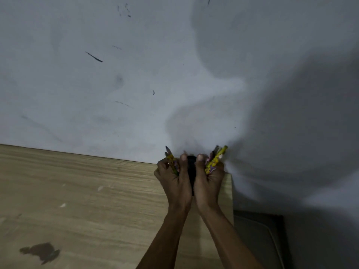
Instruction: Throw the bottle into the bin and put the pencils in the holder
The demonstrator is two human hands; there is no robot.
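wooden desk [77,191], yellow patterned pencils [214,162], both fists

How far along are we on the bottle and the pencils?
No bottle or bin is in view, so that step can't be judged. The left hand and right hand each grip pencils beside a dark holder at the table corner. Dropping them in remains.

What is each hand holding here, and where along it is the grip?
Left hand grips pencils around their lower shafts; right hand grips another bunch of pencils likewise, upper ends sticking out. Dark holder sits between them.
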